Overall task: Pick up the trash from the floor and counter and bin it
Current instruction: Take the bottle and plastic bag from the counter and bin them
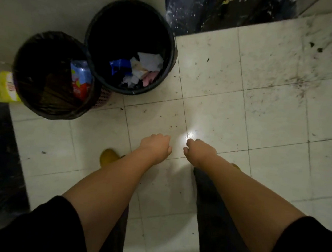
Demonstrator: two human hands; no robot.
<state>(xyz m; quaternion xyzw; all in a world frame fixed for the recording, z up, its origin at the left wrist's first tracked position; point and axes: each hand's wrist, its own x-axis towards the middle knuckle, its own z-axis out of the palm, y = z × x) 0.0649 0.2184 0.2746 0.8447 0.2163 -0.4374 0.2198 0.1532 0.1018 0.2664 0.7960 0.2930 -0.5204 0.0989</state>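
Both hands hang above the dirty tiled floor [212,109], left hand [155,145] and right hand [198,152] each with grip curled closed, holding nothing visible.

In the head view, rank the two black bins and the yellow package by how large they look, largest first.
1. Right bin with the paper scraps and left bin with the colourful wrapper: they look about alike, so I won't rank them.
2. Yellow package: clearly smallest, though the left bin partly hides it.
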